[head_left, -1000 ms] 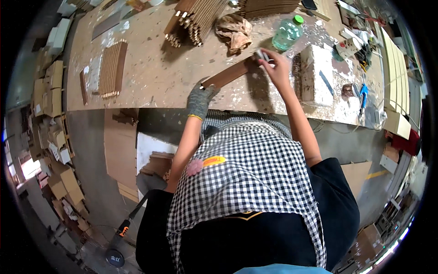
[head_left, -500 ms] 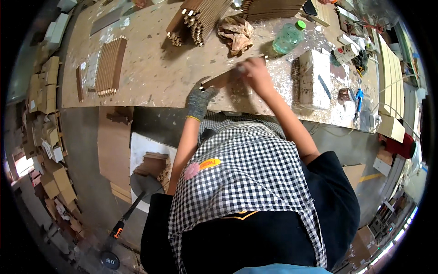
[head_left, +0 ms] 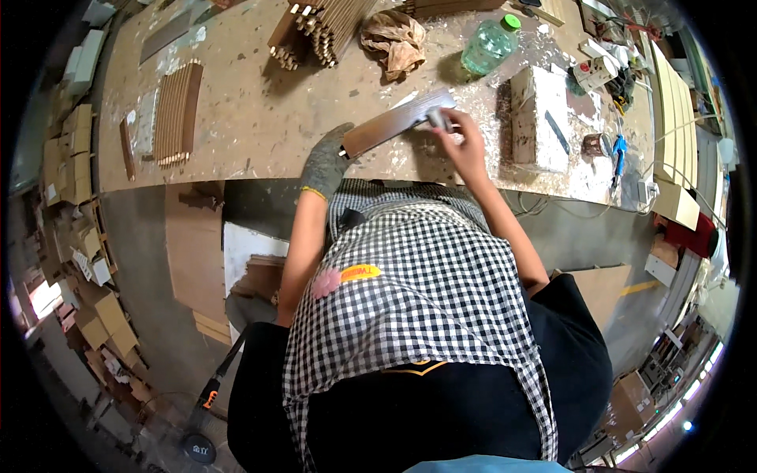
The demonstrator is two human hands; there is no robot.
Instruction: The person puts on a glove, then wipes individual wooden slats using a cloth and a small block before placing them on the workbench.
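Observation:
My left hand (head_left: 323,163), in a grey knitted glove with a yellow cuff edge, grips the near-left end of a brown wooden slat (head_left: 386,130). The slat slants up to the right above the table edge, its broad face showing, with a pale peg at the gripped end. My bare right hand (head_left: 465,148) pinches a small greyish pad-like piece (head_left: 438,119) against the slat near its far-right end. Exactly what that piece is cannot be made out. A whitish shine lies along the slat's far end.
A row of brown slats (head_left: 178,114) lies at left, and a pegged stack (head_left: 327,31) stands farther back. Near it are crumpled brown paper (head_left: 394,43) and a green-capped bottle (head_left: 490,47). At right sit a paint-spattered white block (head_left: 539,118), a cup (head_left: 594,72) and blue-handled pliers (head_left: 619,158).
The slat has rolled so that its broad face shows. My right hand has moved a little down and right with the greyish piece. My left hand has shifted slightly left; the whole view has shifted.

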